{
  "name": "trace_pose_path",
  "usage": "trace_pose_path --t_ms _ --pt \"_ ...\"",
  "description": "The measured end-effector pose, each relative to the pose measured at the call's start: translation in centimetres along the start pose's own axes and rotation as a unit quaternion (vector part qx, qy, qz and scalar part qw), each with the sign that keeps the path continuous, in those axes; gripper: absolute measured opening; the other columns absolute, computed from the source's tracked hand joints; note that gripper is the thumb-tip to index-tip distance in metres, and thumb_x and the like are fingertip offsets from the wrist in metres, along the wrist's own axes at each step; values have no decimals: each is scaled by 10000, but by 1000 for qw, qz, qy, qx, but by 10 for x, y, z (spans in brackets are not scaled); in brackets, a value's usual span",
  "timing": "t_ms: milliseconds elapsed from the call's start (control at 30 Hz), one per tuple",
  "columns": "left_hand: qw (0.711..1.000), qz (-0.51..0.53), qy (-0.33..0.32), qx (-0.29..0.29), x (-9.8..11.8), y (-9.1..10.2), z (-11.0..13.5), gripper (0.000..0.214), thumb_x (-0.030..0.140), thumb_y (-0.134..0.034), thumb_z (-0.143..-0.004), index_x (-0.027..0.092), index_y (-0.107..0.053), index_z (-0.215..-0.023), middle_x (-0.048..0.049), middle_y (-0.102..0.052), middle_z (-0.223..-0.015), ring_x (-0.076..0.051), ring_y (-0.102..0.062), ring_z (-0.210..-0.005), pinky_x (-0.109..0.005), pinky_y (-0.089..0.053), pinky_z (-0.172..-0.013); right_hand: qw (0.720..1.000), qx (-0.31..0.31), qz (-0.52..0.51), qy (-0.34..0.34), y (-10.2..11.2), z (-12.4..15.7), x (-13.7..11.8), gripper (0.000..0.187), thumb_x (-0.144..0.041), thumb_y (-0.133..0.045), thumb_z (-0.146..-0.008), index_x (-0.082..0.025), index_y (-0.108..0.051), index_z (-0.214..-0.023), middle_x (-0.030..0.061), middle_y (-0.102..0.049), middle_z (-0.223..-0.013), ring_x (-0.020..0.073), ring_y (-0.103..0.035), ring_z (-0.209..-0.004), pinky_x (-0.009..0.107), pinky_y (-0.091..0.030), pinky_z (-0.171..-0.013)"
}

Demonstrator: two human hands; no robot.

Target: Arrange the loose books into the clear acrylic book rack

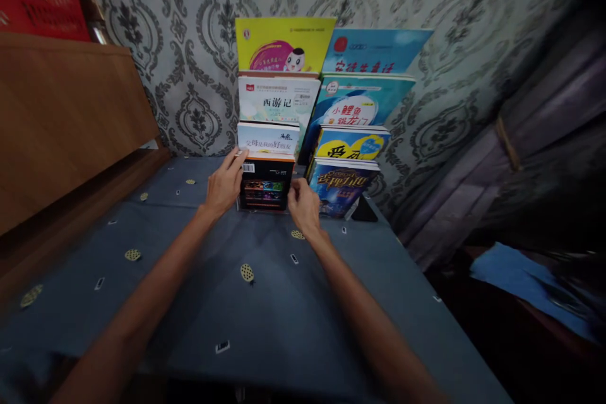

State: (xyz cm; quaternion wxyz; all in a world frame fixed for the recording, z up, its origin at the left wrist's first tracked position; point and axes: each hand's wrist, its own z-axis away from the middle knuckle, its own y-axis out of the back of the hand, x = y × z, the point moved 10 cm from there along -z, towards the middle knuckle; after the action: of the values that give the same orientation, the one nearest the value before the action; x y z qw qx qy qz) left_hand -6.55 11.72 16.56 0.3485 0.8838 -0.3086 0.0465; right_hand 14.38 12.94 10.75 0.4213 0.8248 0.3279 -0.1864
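Note:
A black book [265,199] with a barcode and small colourful pictures stands upright at the front of the left row of books. My left hand [225,182] is at its left edge, fingertips reaching up to its top left corner. On the opposite side, my right hand [303,203] has its fingers curled against the right edge. Directly behind stands a pale book [267,137], then a white and green book [279,101] and a tall yellow book [286,44]. Close to my right hand is a dark blue book [343,188], front of the right row.
Behind the dark blue book rise a yellow and blue book [353,142], a teal book [369,98] and a light blue book [379,47]. The patterned wall [199,50] backs the blue tablecloth [199,303]. A wooden cabinet [66,126] flanks the left; a curtain [454,170] hangs right.

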Motion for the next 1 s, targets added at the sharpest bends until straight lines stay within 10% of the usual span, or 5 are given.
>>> trace_pose_path --t_ms 400,633,833,1000 --pt "997 -54 33 -34 -1 -10 -4 462 184 -439 -976 250 -512 -1428 -101 -420 -1550 -301 -611 -1220 -477 -537 -1001 981 50 -186 20 3 -11 2 297 -238 -477 -839 -173 -586 -1108 123 -710 -1040 249 -674 -950 422 -538 -888" --pt "1000 -2 26 3 -3 -14 -2 478 189 -421 -970 242 -498 -1438 -115 -402 -1558 -316 -570 -1270 -496 -504 -1037 994 37 -105 1 0 -5 -2 342 -192 -419 -882 -127 -599 -1165 162 -711 -1102 256 -670 -1010 397 -515 -906" --pt "988 124 76 45 -21 -27 17 633 278 -438 -989 188 -178 -1559 -170 -440 -1522 -274 -479 -1373 -459 -446 -1101 996 -40 39 -67 -12 7 -1 401 -189 -421 -933 -107 -542 -1307 181 -726 -1070 293 -692 -966 385 -505 -851" --pt "986 127 103 43 -31 -37 26 434 288 -402 -1000 182 -426 -1420 -146 -602 -1362 -270 -600 -1230 -444 -474 -1044 983 -74 140 -97 -17 19 -6 440 -206 -461 -942 -97 -491 -1366 203 -718 -1055 309 -677 -1018 376 -491 -844"
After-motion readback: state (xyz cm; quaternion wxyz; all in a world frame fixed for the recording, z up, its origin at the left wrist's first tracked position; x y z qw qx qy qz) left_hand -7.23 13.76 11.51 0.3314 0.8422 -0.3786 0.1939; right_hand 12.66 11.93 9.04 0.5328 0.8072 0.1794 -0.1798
